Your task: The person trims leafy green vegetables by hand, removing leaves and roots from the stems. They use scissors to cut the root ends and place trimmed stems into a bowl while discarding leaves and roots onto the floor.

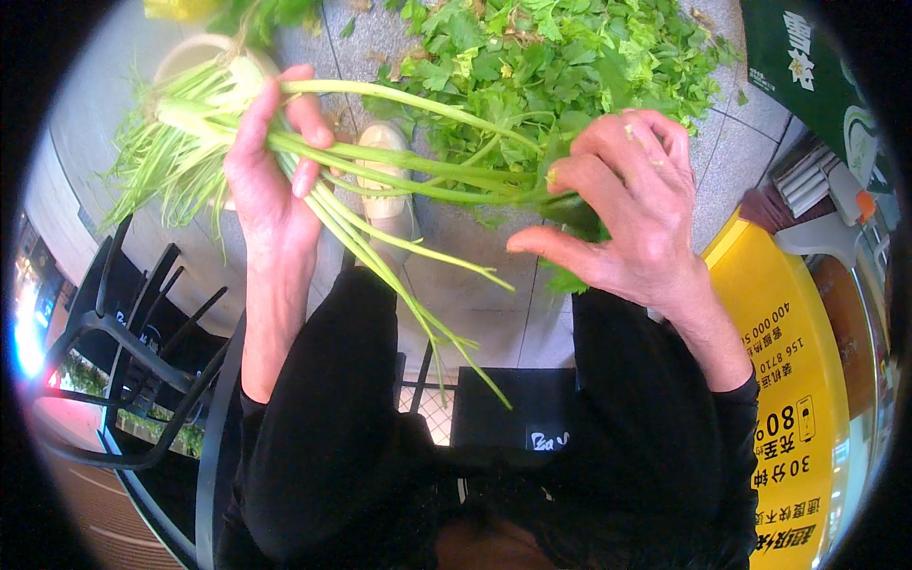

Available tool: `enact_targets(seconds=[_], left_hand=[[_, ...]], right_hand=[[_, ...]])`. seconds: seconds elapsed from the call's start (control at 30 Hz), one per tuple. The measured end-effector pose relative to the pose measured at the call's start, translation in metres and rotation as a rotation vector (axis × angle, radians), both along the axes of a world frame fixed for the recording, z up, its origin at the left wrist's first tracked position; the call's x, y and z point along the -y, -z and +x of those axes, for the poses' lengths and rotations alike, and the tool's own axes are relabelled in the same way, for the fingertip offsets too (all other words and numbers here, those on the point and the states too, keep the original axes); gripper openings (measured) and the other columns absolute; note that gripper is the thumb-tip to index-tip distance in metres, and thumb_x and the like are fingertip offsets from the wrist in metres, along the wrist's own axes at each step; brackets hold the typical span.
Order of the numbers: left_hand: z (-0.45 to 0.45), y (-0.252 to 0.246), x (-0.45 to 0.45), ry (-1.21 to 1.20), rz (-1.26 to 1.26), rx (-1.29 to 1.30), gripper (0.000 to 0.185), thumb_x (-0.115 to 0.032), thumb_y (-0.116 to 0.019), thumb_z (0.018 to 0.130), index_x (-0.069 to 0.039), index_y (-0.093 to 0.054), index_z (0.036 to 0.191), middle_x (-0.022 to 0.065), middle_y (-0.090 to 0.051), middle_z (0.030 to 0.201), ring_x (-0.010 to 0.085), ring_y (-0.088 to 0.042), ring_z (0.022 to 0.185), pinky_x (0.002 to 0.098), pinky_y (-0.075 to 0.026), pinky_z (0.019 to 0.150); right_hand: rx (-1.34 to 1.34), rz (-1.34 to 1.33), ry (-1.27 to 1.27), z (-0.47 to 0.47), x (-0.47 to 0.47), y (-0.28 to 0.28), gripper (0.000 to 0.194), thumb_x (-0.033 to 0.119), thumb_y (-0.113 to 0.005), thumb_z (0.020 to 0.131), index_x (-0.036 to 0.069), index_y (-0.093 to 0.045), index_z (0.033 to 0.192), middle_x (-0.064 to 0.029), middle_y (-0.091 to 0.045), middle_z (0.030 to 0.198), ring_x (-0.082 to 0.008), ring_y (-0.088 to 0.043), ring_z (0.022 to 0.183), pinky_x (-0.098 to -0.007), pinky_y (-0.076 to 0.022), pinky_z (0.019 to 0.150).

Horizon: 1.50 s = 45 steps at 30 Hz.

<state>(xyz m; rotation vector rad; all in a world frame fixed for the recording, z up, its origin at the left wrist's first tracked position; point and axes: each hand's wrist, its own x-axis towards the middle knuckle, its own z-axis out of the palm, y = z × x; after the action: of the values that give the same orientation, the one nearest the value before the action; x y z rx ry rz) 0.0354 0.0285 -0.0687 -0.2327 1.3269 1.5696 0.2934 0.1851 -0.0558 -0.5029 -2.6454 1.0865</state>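
My left hand (pixel 274 157) is closed around the pale lower stalks of a bunch of leafy celery (pixel 427 171). The stalks fan out to the right, some bare and thin, others reaching toward my right hand (pixel 634 199). That hand is over the leafy end, its fingers curled and its thumb apart, with small green bits stuck to the skin. Whether it touches the leaves is partly hidden. At the upper left, a mass of thin pale-green strands and stalk bases (pixel 171 135) lies over a round light tub (pixel 192 57). Torn celery leaves (pixel 541 64) are heaped on the floor.
Tiled floor (pixel 484 285) shows between my knees, with a light shoe (pixel 385 171) beneath the stalks. A yellow printed cabinet (pixel 791 427) stands at the right, near a dark green printed box (pixel 805 71). Black chairs (pixel 142 356) are at the left.
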Motion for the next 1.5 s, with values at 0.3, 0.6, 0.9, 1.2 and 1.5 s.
enact_targets(seconds=[0.3, 0.6, 0.9, 1.2, 1.5], left_hand=[[0.001, -0.006, -0.002, -0.014, -0.004, 0.009, 0.035, -0.022, -0.051, 0.103, 0.007, -0.055, 0.122, 0.0078, -0.059, 0.069, 0.0106, -0.038, 0.042, 0.0289, -0.046, 0.050], [-0.001, -0.008, -0.003, -0.016, -0.073, -0.134, 0.038, -0.026, -0.049, 0.104, 0.007, -0.056, 0.123, 0.0082, -0.062, 0.071, 0.0101, -0.040, 0.046, 0.0277, -0.046, 0.053], [0.007, -0.016, -0.004, -0.041, 0.026, -0.330, 0.040, -0.031, -0.045, 0.106, 0.003, -0.059, 0.123, 0.0099, -0.062, 0.072, 0.0108, -0.044, 0.048, 0.0236, -0.042, 0.050], [0.014, -0.021, -0.004, -0.040, 0.093, -0.346, 0.042, -0.035, -0.039, 0.108, 0.000, -0.054, 0.125, 0.0089, -0.060, 0.071, 0.0105, -0.043, 0.045, 0.0282, -0.046, 0.052], [0.013, -0.021, -0.002, 0.014, 0.092, -0.476, 0.041, -0.037, -0.038, 0.108, -0.002, -0.051, 0.125, 0.0106, -0.061, 0.071, 0.0128, -0.043, 0.047, 0.0299, -0.046, 0.057]], right_hand=[[0.080, 0.036, 0.027, -0.014, 0.001, 0.021, 0.029, 0.015, -0.084, 0.067, 0.008, -0.063, 0.085, -0.0069, -0.059, 0.092, -0.0257, -0.058, 0.086, -0.0386, -0.0410, 0.084], [-0.037, -0.243, 0.043, -0.012, -0.005, 0.014, 0.019, 0.002, -0.079, 0.072, 0.001, -0.068, 0.088, -0.0093, -0.061, 0.085, -0.0254, -0.060, 0.079, -0.0356, -0.0445, 0.072], [0.058, -0.355, 0.035, -0.008, 0.001, 0.020, 0.007, 0.004, -0.068, 0.081, 0.002, -0.063, 0.085, -0.0104, -0.058, 0.082, -0.0294, -0.059, 0.078, -0.0400, -0.0420, 0.070], [0.094, -0.314, -0.036, -0.008, -0.005, 0.015, 0.009, -0.004, -0.061, 0.077, 0.001, -0.057, 0.082, -0.0107, -0.056, 0.079, -0.0298, -0.055, 0.071, -0.0388, -0.0387, 0.065], [0.053, -0.577, 0.118, -0.005, -0.008, 0.019, 0.007, -0.002, -0.054, 0.082, 0.000, -0.055, 0.075, -0.0065, -0.054, 0.069, -0.0196, -0.053, 0.063, -0.0324, -0.0381, 0.059]])
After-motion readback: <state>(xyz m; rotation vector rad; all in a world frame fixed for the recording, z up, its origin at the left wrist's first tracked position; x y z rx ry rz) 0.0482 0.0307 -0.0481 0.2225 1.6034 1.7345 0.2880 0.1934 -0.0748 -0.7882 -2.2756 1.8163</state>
